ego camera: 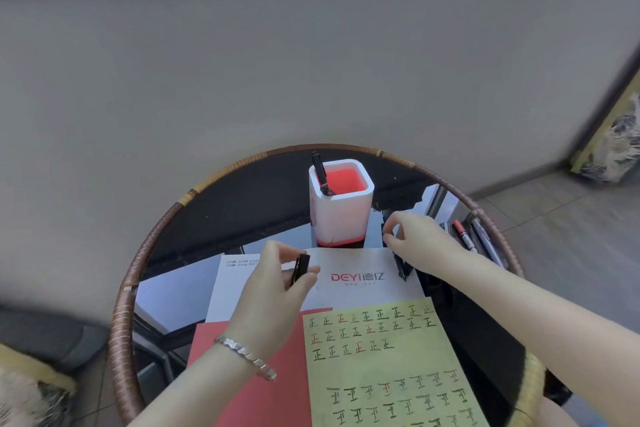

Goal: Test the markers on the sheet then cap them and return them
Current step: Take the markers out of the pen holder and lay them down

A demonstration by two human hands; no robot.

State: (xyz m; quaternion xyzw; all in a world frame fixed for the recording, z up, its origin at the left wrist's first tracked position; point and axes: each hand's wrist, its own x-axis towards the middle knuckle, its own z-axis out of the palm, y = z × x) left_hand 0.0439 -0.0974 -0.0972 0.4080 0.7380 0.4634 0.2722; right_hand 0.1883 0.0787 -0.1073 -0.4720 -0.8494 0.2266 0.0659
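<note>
Head view, the only one.

- Left hand [277, 274]: grip closed in a pinch, thumb and fingertips on a short black piece. I take it for a cap [300, 268], but it is too blurred to be sure. Held above the white printed paper [356, 263].
- Right hand [414, 239]: fingers curled round a black marker [401, 267], just beside the holder's base. One end shows below the palm. I cannot tell whether the tip is bare.
- Yellow sheet [381, 360]: lies near me on the surface [242, 204], partly over a red paper [256, 374], with rows of test strokes in black and red.
- Step, my judgement: testing of this marker is over and capping is in hand. Next move needs the two hands brought together, cap lined up with the tip and pressed home, then the marker dropped into the holder.
- Holder [346, 215]: white cup with a red inside, standing at the far end of the papers. It contains one stowed marker [319, 170], leaning in the left corner, and nothing else that I can see.
- Red-capped marker [462, 236]: lies well right, outside the holder.
</note>
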